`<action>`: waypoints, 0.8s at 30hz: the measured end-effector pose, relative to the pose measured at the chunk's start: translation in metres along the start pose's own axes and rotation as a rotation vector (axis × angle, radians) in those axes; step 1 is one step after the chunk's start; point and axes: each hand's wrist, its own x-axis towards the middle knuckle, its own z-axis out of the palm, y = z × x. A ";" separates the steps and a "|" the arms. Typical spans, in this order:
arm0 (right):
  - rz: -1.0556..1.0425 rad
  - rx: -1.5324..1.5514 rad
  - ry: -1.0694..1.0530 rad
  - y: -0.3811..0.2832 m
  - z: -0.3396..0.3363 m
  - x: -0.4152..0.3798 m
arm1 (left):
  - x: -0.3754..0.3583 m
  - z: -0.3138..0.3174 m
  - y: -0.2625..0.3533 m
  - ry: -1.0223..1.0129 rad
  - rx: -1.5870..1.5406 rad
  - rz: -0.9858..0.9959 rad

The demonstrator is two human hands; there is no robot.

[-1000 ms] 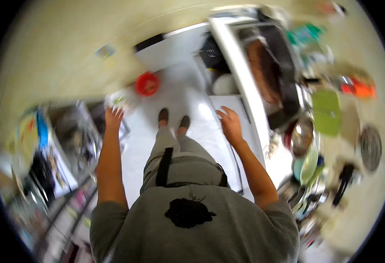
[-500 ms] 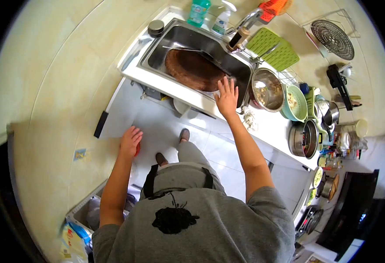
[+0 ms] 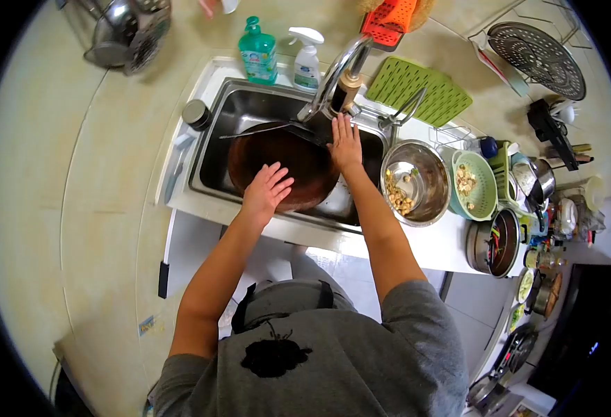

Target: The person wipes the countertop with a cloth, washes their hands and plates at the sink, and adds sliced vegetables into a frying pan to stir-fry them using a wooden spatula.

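A large, round, dark-brown slab (image 3: 250,163), like a thick wooden chopping board, lies in the steel sink (image 3: 215,115). Across its far side rests a long thin utensil (image 3: 262,130) with a pale metallic end and a dark part. My left hand (image 3: 267,194) is open over the slab's near edge, fingers spread and holding nothing. Beside the slab's right side, my right hand (image 3: 346,144) reaches toward the faucet (image 3: 333,83) with its fingers extended; the fingertips are right below the faucet's base in this view, and nothing is in the hand.
Behind the sink stand a green soap bottle (image 3: 257,55) and a white spray bottle (image 3: 307,62). A steel bowl (image 3: 427,198) and a green colander (image 3: 485,191), both with food pieces, sit to the right, near a steel pot (image 3: 483,247). Below, a cabinet door (image 3: 184,243) hangs open.
My left hand has risen from beside the counter to over the sink. My right hand has moved from the slab's right edge toward the faucet. The view has shifted closer to the sink.
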 end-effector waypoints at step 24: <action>0.801 2.602 0.101 -0.191 -0.030 0.045 | 0.106 0.014 0.045 -0.164 0.129 -0.104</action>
